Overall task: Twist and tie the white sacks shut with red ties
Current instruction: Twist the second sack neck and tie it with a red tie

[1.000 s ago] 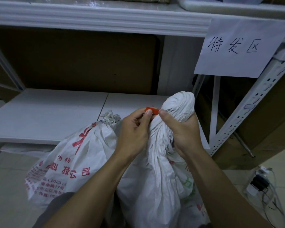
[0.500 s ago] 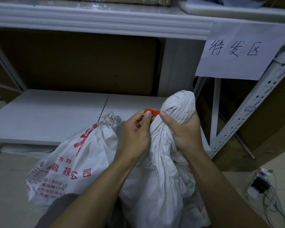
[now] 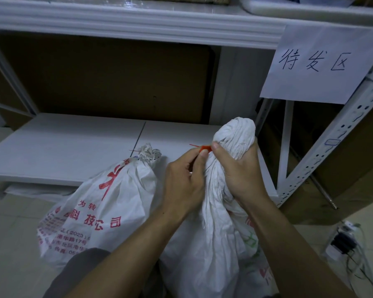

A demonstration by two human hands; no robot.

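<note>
tying off a sack at the shelf's front edge
our right hand (image 3: 239,179) grips the twisted neck of the near sack (image 3: 213,233); our left hand (image 3: 183,181) pinches the red tie (image 3: 205,148) against it. a second sack (image 3: 108,203), its top bunched, leans just left, below the low shelf (image 3: 63,147); a slotted post (image 3: 332,151) stands near on the right.

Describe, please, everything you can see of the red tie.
The red tie is a small, plastic-looking strip: a flat, wider head and a thin tail pointing left. It lies at the twisted neck of the right sack. The left hand pinches it; the right hand grips the neck, thumb tip by the head. Any loop round the neck is hidden.
</note>
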